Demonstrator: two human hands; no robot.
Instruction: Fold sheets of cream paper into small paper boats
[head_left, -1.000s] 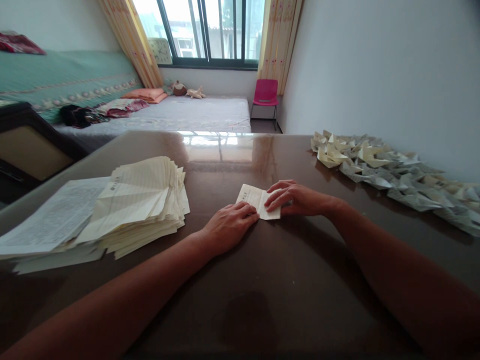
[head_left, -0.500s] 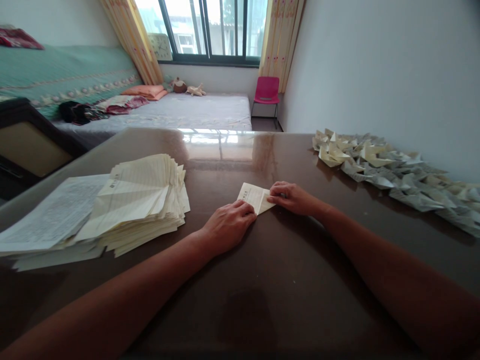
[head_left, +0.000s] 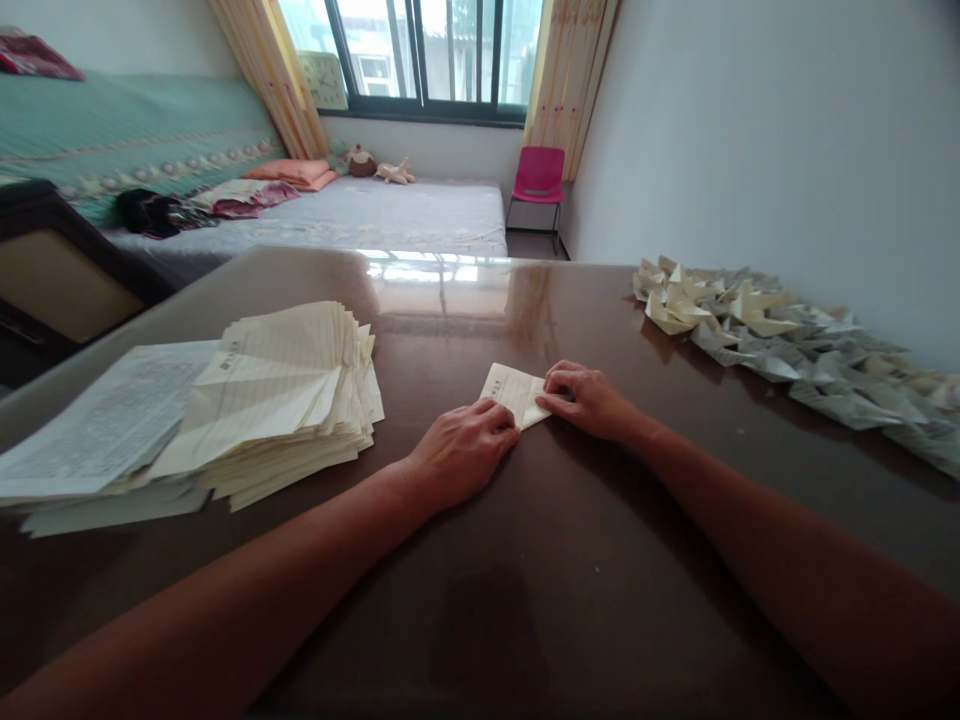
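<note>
Paper (head_left: 519, 386) sits on the bench (head_left: 525, 520) in front of me, mid-fold I reckon. My right grip (head_left: 581, 398) pinches its right corner; left grip (head_left: 466, 443) covers the near-left edge, can't tell if pinching. Next probably needs firm creasing.

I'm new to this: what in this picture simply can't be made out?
In the head view:
Small folded paper: its near left part is hidden by the left hand, its right end by the right hand.
Printed sheet: text too small to read.
Folded paper shapes: cut off by the right edge.
Window: cut off by the top edge.
</note>
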